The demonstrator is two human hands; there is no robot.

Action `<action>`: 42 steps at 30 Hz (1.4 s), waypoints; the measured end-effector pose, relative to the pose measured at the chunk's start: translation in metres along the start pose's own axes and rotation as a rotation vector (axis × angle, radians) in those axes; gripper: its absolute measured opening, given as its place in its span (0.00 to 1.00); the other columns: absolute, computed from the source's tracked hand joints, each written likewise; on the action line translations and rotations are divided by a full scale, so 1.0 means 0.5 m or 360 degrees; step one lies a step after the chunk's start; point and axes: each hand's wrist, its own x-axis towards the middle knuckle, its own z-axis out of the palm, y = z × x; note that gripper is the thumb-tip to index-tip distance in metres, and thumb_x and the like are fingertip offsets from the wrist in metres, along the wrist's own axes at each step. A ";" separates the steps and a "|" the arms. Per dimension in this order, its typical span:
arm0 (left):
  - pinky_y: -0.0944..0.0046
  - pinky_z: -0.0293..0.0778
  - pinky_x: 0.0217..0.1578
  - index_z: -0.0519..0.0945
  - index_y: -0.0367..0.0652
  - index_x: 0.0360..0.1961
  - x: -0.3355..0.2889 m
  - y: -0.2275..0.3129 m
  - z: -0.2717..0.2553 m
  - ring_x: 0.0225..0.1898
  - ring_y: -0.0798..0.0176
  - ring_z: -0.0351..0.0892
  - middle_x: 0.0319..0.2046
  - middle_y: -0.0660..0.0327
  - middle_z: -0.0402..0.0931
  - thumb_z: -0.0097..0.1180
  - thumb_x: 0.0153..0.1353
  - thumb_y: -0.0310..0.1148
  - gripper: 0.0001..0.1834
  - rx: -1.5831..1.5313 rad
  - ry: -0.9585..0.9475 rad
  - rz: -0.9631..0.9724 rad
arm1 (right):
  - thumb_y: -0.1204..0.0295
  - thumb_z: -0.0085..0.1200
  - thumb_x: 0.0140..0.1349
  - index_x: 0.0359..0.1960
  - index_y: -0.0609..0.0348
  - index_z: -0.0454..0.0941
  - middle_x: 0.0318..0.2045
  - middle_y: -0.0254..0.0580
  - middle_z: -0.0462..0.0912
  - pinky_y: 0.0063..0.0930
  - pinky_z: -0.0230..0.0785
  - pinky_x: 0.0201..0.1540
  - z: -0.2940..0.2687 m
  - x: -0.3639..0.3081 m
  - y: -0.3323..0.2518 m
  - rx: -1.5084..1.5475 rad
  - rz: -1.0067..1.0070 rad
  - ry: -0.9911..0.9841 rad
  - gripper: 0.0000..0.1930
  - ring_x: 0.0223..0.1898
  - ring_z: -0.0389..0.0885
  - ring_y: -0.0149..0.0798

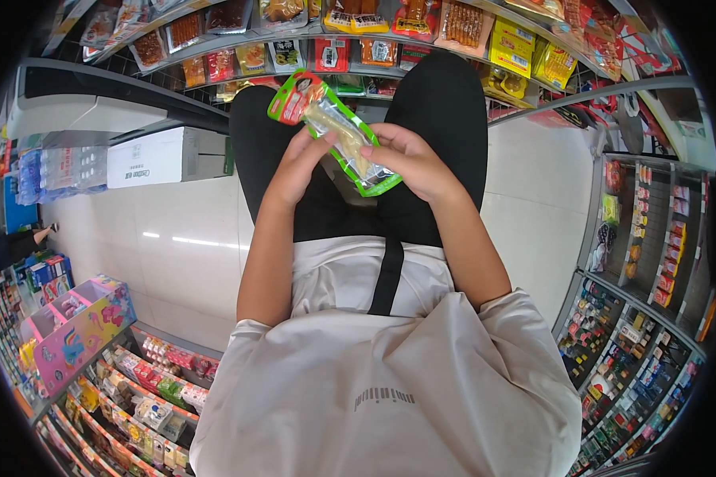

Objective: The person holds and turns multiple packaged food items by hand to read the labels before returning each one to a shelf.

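Observation:
A vacuum-sealed snack pouch (342,143) with a bright green edge and a red corner lies tilted between my two hands, over my lap. Through its clear window shows a pale, drumstick-like piece of food. My left hand (298,163) grips the pouch's left side, with the thumb on its front. From the other side my right hand (414,159) pinches it, thumb on the front and fingers behind. Parts of the fingers are hidden by the pouch. Both knees, in black trousers, point toward the shelves ahead.
Shelves of packaged snacks (334,56) curve close in front of my knees. At the left stand a white carton (163,157) and shrink-wrapped bottles (64,171) on the tiled floor (187,230). A pink display box (87,334) is farther back. More stocked racks (624,350) stand at right.

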 end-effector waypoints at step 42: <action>0.70 0.69 0.37 0.78 0.39 0.46 0.007 0.090 0.073 0.36 0.72 0.75 0.36 0.64 0.79 0.53 0.69 0.45 0.18 -0.0032 0.0396 0.0262 | 0.31 0.41 0.58 0.70 0.72 0.44 0.62 0.75 0.62 0.44 0.69 0.56 -0.042 -0.021 -0.003 0.0680 -0.0013 -0.0937 0.56 0.56 0.74 0.55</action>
